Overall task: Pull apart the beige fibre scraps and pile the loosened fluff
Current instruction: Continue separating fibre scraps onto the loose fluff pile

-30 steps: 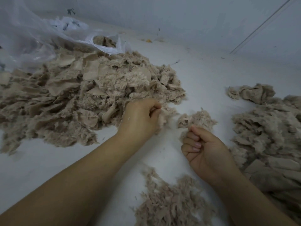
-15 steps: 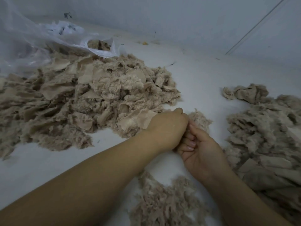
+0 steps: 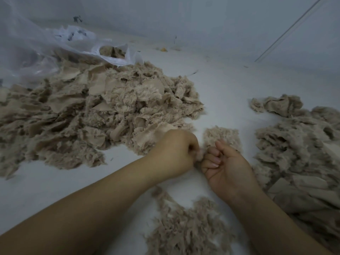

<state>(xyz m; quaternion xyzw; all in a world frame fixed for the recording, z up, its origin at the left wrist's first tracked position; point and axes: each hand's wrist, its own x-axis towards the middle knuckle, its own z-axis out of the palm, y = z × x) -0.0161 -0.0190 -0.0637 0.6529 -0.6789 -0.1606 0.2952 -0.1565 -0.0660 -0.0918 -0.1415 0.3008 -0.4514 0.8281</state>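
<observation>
A beige fibre scrap (image 3: 221, 136) lies on the white surface just beyond my hands. My right hand (image 3: 223, 167) grips its near edge with curled fingers, palm up. My left hand (image 3: 174, 153), knuckles up, pinches a tuft of the same scrap where the two hands meet. A low pile of loosened fluff (image 3: 185, 229) lies right below my hands, near the bottom edge. A large heap of beige scraps (image 3: 95, 111) fills the left side.
Another mound of beige scraps and fabric backing (image 3: 301, 155) lies at the right. A clear plastic bag (image 3: 46, 46) with more scraps sits at the back left. A white wall (image 3: 202, 21) rises behind the white surface (image 3: 230, 85).
My left hand has come away from the big heap to the right and met my right hand at the small scrap. It now pinches a tuft there.
</observation>
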